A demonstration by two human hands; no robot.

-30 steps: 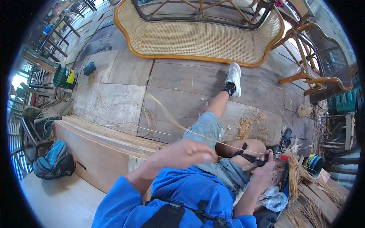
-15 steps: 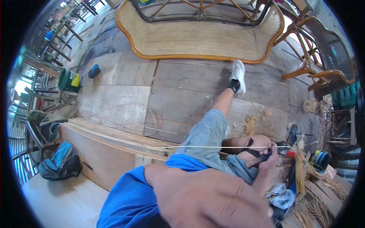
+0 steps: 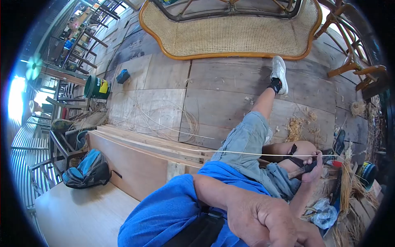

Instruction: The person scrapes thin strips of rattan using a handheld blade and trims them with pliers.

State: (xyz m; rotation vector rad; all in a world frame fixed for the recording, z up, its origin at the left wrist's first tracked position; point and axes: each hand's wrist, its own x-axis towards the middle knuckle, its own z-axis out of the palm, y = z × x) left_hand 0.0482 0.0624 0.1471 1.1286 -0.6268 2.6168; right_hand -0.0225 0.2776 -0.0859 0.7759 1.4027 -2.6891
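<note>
A long, thin pale rattan strip point(image 3: 247, 153) stretches across my thighs toward the right. My right hand point(image 3: 313, 169) is closed by my bent knee, with the strip at its fingertips. Against that hand lies a wooden-handled tool point(image 3: 294, 173) with a dark part; its working end is hidden. A dark strap or pad point(image 3: 291, 155) sits on the bent knee. My left hand point(image 3: 269, 224) is large and close to the camera, its fingers curled; what they hold, if anything, is hidden.
A woven cane bench point(image 3: 242, 37) lies ahead, beyond my outstretched shoe point(image 3: 279, 74). Wooden boards point(image 3: 144, 142) and a backpack point(image 3: 88, 169) are at left. A green bucket point(image 3: 97, 87) stands farther off. Fibre bundles point(image 3: 346, 185) and a plastic bag point(image 3: 325, 213) lie at right.
The view has shifted, so the scene sits farther right. My left hand has moved from a blurred, back-of-hand position to one with curled fingers and thumb showing. My right hand remains by the knee.
</note>
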